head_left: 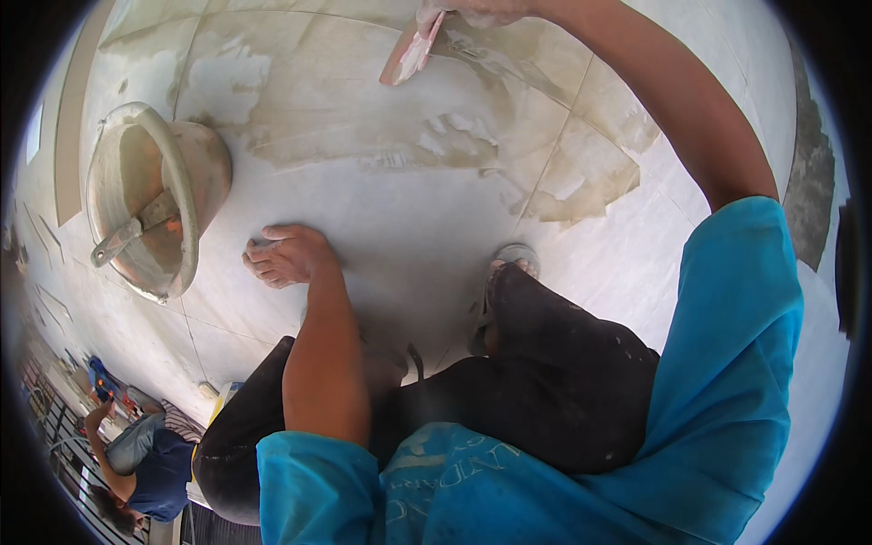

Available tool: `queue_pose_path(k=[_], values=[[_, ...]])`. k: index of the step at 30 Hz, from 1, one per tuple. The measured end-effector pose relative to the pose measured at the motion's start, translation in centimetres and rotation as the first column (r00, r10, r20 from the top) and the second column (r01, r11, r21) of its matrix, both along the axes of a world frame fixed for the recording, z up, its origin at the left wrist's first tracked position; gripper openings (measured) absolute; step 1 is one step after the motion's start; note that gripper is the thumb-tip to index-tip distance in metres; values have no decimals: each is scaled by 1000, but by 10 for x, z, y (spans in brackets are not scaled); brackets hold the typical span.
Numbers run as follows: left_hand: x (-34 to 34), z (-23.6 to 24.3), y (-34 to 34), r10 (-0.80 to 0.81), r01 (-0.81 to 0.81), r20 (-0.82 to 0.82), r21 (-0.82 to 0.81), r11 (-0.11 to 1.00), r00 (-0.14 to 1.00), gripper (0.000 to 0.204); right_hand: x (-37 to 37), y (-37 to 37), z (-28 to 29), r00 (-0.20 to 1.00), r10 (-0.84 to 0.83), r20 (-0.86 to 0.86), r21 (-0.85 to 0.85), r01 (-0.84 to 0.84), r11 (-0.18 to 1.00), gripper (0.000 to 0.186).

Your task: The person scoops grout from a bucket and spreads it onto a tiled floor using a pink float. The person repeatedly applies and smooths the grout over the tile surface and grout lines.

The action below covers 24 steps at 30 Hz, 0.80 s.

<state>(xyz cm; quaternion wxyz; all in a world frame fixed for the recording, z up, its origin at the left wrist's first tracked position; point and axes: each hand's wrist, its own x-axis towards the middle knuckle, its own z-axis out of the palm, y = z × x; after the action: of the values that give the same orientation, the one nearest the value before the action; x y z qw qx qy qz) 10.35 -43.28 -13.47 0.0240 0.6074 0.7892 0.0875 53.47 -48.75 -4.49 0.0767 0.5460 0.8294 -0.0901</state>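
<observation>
At the far top edge my right hand [477, 11] is closed round a flat pink spreader [413, 53] smeared with pale paste. Its blade tilts over the tiled floor [381, 204], where wet beige grout streaks [454, 136] spread around the joints. My left hand [286, 256] is at the middle left, low over the tiles, with loosely bent fingers and nothing in it. To its left stands a round bucket [213, 168] with a thick, caked rim. A trowel or putty knife [118, 242] leans inside, its handle over the rim, and grey-beige residue coats the bucket's inner wall.
My sandalled foot [516, 259] rests on the tiles below the grout smears. At lower left another person [163, 472] in dark clothing crouches by a black metal railing [68, 463]. A rough grey strip [811, 173] runs along the right side.
</observation>
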Motion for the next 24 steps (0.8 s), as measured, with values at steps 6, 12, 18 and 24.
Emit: queue_pose_path(k=[6,12,18,24], values=[[-11,-17,8,7,5,-77,164,986,997,47,-4,-87,0,962,-262,-75,156,271,950,35],[-3,-14,5,14,-10,-30,133,991,999,48,-1,-93,28,372,-925,-79,198,915,351,16],[-5,-9,6,16,-13,-43,78,997,999,48,-98,-66,49,434,-882,182,-122,900,418,50],[0,-8,5,22,-19,-32,96,995,999,49,-162,-67,59,453,-875,171,-163,889,429,45]])
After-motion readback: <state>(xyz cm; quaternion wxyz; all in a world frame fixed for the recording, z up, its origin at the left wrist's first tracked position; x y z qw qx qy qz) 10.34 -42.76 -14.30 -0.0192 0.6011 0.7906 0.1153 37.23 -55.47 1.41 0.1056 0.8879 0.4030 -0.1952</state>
